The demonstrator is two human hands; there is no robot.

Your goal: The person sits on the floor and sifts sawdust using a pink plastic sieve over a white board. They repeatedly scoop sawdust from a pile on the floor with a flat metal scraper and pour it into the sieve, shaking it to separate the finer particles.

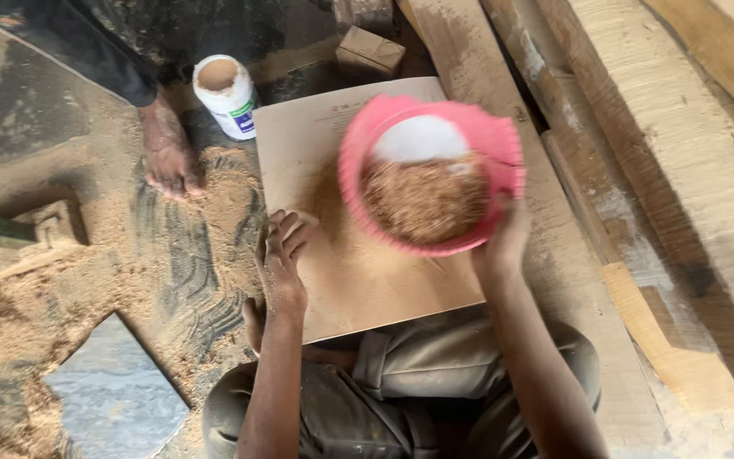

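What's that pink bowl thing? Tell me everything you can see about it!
The pink sieve is a round, plastic-looking bowl with a frilly rim. It holds a heap of brown sawdust, with a pale patch of its bottom still bare at the far side. It looks tilted and blurred, above a flat cardboard sheet dusted with fine sawdust. The right hand grips its near rim. The left hand rests on the cardboard's edge, apart from it.

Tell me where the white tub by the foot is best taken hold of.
Take the white tub around its round side wall, coming from above or from the cardboard sheet side. It stands upright with its top open and sawdust inside, so a grip on the wall keeps it level. The foot crowds the far side.
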